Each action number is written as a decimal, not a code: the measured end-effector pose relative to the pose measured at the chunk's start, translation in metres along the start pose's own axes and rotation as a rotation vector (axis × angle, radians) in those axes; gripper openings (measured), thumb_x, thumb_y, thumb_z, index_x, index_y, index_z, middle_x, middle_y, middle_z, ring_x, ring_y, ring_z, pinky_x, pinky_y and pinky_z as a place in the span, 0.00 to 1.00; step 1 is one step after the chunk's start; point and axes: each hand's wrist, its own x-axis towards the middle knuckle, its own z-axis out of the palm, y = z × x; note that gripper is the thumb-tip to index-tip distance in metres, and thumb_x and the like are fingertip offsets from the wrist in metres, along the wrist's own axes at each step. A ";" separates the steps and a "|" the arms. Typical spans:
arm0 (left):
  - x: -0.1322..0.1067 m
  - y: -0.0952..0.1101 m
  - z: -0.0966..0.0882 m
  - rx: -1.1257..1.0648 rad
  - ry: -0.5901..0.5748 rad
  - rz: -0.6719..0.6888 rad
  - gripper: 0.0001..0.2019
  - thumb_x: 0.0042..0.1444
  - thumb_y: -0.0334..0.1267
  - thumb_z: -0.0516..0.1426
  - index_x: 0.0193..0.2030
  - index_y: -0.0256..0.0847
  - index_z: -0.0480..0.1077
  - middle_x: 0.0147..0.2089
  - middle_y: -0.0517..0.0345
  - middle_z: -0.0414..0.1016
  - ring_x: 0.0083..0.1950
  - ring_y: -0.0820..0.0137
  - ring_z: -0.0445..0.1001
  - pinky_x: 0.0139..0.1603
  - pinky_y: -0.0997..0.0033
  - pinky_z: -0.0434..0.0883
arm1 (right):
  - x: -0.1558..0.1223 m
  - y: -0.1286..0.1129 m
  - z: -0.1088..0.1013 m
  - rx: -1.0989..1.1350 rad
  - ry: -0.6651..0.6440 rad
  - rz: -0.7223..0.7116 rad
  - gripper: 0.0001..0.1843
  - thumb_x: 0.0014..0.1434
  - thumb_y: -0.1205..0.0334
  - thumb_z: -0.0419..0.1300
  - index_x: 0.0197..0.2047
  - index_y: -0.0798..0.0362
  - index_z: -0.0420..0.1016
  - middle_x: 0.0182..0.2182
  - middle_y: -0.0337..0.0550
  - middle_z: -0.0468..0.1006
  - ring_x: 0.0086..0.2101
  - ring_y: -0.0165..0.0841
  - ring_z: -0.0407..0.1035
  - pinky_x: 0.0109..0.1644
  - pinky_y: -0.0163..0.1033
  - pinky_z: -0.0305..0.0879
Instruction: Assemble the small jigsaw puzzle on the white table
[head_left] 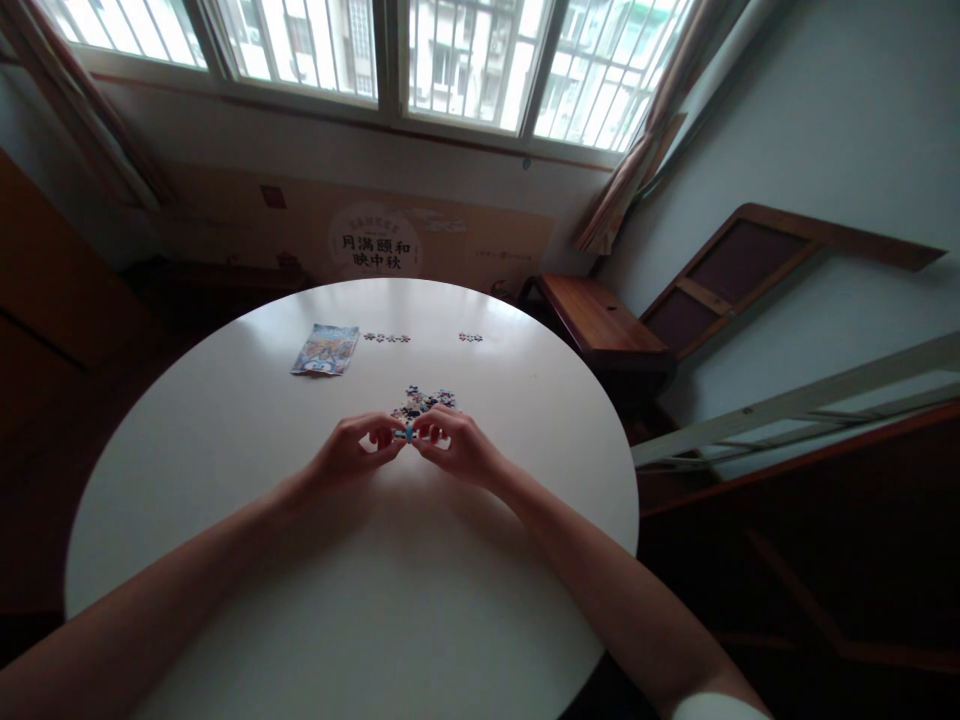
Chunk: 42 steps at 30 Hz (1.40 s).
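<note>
Head view: my left hand (351,450) and right hand (459,446) meet fingertip to fingertip over the white round surface (225,420), both grips pinching a small blue puzzle piece (408,433) just in front of the loose pile of pieces (424,401). Best to keep wrists planted, line the tabs up, press flat. The picture card (325,350) and two short joined rows (387,338) lie farther back, well apart.

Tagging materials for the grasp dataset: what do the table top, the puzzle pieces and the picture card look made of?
Table top: white, smooth, semi-gloss, likely laminate or painted board; it mirrors the window glare.
Puzzle pieces: small, flat, printed, probably cardboard; too small to be sure. Both hands, left hand and right hand, pinch one blue piece.
Picture card: thin printed sheet, paper or card.
</note>
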 end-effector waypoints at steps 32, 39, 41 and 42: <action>-0.002 -0.002 0.000 0.007 -0.014 -0.008 0.05 0.53 0.31 0.59 0.36 0.35 0.73 0.23 0.64 0.70 0.23 0.80 0.68 0.26 0.82 0.67 | 0.000 0.001 0.001 0.008 0.006 -0.022 0.05 0.57 0.65 0.59 0.38 0.54 0.73 0.31 0.39 0.72 0.29 0.26 0.67 0.36 0.33 0.65; -0.002 -0.001 0.000 0.002 -0.017 -0.006 0.05 0.52 0.31 0.59 0.36 0.35 0.73 0.23 0.64 0.70 0.23 0.80 0.68 0.26 0.83 0.67 | 0.000 0.000 0.000 0.014 0.002 -0.015 0.05 0.57 0.65 0.60 0.38 0.54 0.73 0.31 0.39 0.72 0.30 0.26 0.67 0.36 0.33 0.65; -0.001 0.000 -0.001 0.004 -0.019 -0.016 0.05 0.53 0.32 0.59 0.36 0.35 0.73 0.22 0.64 0.70 0.23 0.79 0.68 0.25 0.83 0.67 | 0.000 0.000 0.000 0.015 0.003 -0.017 0.05 0.57 0.65 0.60 0.38 0.54 0.73 0.31 0.39 0.72 0.29 0.26 0.67 0.36 0.33 0.65; -0.001 0.000 -0.001 0.006 -0.018 -0.018 0.05 0.53 0.32 0.59 0.36 0.35 0.73 0.22 0.63 0.70 0.23 0.79 0.68 0.25 0.83 0.67 | 0.000 0.000 0.000 0.015 0.002 -0.018 0.04 0.57 0.65 0.60 0.38 0.54 0.73 0.31 0.39 0.72 0.29 0.26 0.67 0.36 0.33 0.65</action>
